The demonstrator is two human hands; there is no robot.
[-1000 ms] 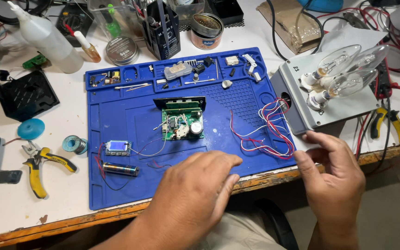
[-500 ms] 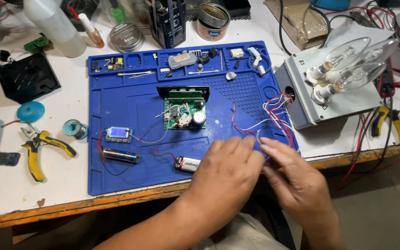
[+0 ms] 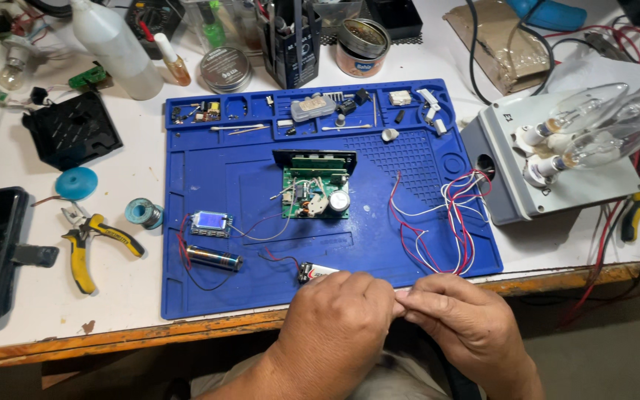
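At the bottom centre of the frame the left hand (image 3: 338, 315) and the right hand (image 3: 457, 322) meet at the near edge of the blue work mat (image 3: 209, 289). Both are curled, their fingertips pressed together as if pinching something small; what they pinch is hidden between the fingers, so whether it is a wire end cannot be told. Just beyond the left knuckles lies a small battery cell (image 3: 318, 271) with a red lead, touching or nearly touching the hand.

Left of it on the mat lies a cylindrical battery (image 3: 213, 258), and above that a small blue display module (image 3: 211, 222), joined by thin wires. At the right of the mat a loose bundle of red and white wires (image 3: 446, 222) runs from near the right hand up to a grey box (image 3: 505, 185) that carries clear candle-shaped bulbs (image 3: 594, 130) at the right of the frame.

In the middle of the mat sits a green circuit board (image 3: 314, 194) with a black housing (image 3: 314, 158) just behind it. The mat's far trays hold small parts and screws.

Off the mat at the left lie yellow-handled pliers (image 3: 87, 241), a solder spool (image 3: 144, 213) and a blue round disc (image 3: 77, 182). At the upper centre stands a round tin (image 3: 361, 46), at the upper left a white squeeze bottle (image 3: 112, 44).
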